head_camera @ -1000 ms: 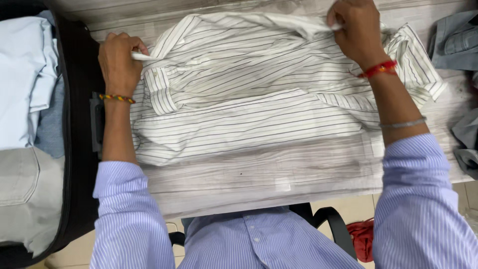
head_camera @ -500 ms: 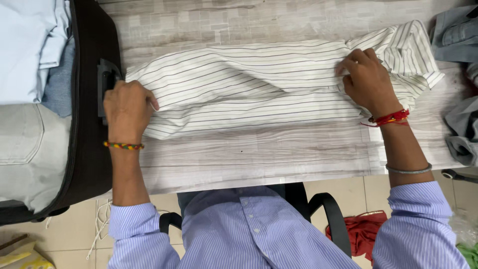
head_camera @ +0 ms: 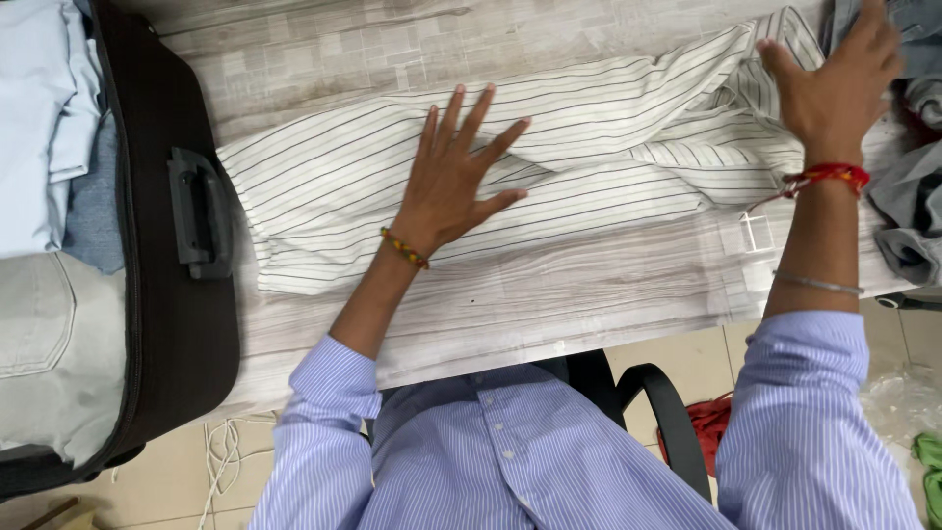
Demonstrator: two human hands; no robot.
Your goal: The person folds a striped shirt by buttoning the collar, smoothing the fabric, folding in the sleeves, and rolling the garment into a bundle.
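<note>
A white shirt with thin dark stripes (head_camera: pixel 324 186) lies folded into a long band across the wood-grain table (head_camera: pixel 510 294). My left hand (head_camera: pixel 456 172) rests flat on the middle of the shirt, fingers spread, holding nothing. My right hand (head_camera: pixel 834 83) lies open on the bunched right end of the shirt, near the table's far right edge.
An open dark suitcase (head_camera: pixel 186 294) with a handle stands at the left, holding pale blue and grey folded clothes (head_camera: pixel 39 137). Grey garments (head_camera: pixel 913 206) are heaped at the right edge. A black chair arm (head_camera: pixel 657 402) and red cloth (head_camera: pixel 702 427) are below the table.
My left hand has moved from the shirt's left end to its middle and opened flat. My right hand has shifted right to the shirt's end and spread open.
</note>
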